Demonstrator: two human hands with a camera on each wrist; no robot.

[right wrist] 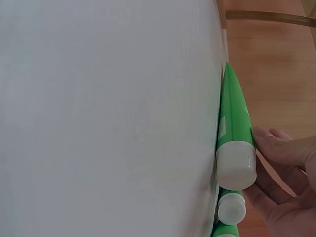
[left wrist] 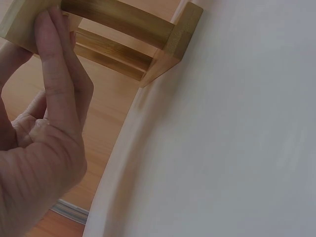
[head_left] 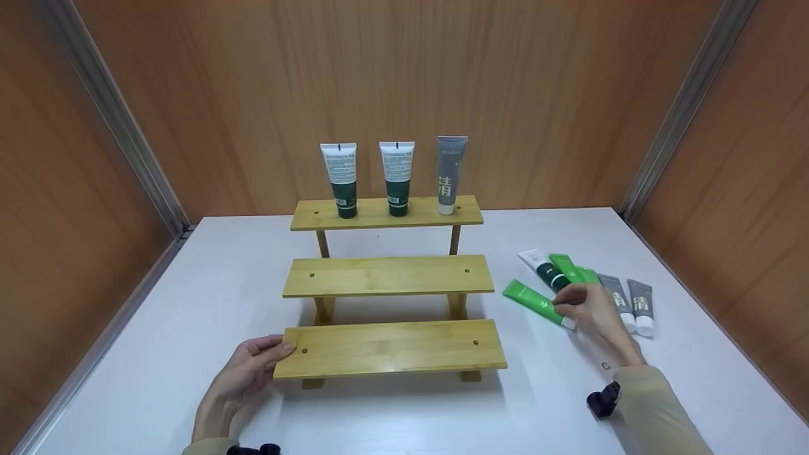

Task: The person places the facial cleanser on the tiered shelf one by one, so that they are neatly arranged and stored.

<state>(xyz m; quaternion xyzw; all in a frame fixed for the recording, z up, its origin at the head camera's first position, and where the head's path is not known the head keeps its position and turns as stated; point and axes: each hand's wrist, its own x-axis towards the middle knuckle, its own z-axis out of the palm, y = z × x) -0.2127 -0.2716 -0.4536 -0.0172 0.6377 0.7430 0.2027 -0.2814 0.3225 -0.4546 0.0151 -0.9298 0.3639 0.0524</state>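
A three-tier bamboo display stand (head_left: 389, 346) stands mid-table. My left hand (head_left: 246, 373) grips the left end of its lowest board, thumb on top and fingers beneath. In the left wrist view, the fingers (left wrist: 57, 84) press against the board's underside. At the right, my right hand (head_left: 594, 313) pinches a green tube (head_left: 531, 300) with a white cap, which lies on the table. The right wrist view has the thumb against the side of this green tube (right wrist: 234, 113); the far fingertips are partly hidden behind its cap.
On the top board stand two white-and-dark-green tubes (head_left: 342, 177) and a grey tube (head_left: 450, 170). Beside my right hand lie a white-and-dark-green tube (head_left: 545, 268), more green tubes (head_left: 565, 266) and two grey tubes (head_left: 641, 303). Wood-grain panels (head_left: 392, 82) enclose the white table (head_left: 208, 284).
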